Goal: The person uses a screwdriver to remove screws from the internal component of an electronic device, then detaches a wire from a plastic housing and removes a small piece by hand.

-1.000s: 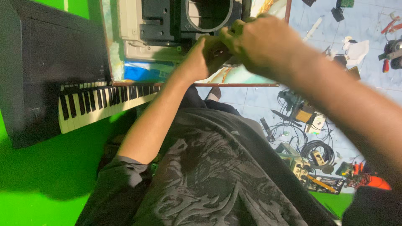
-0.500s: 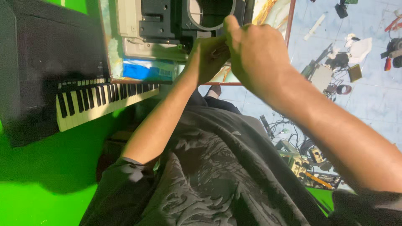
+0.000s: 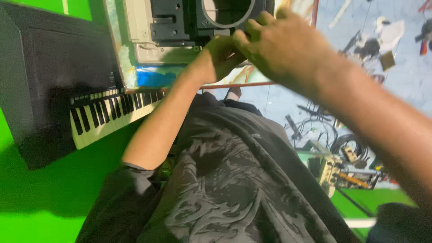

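Partly hidden, hands (image 3: 252,49), blurred device (image 3: 198,22)

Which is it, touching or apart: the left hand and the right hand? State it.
Touching. In the head view the right hand overlaps the fingers of the left hand just below the black housing with the round opening, and no gap shows between them.

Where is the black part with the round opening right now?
Head view, top centre: the black part sits on the small table, right of the keyboard, at both hands' fingertips.
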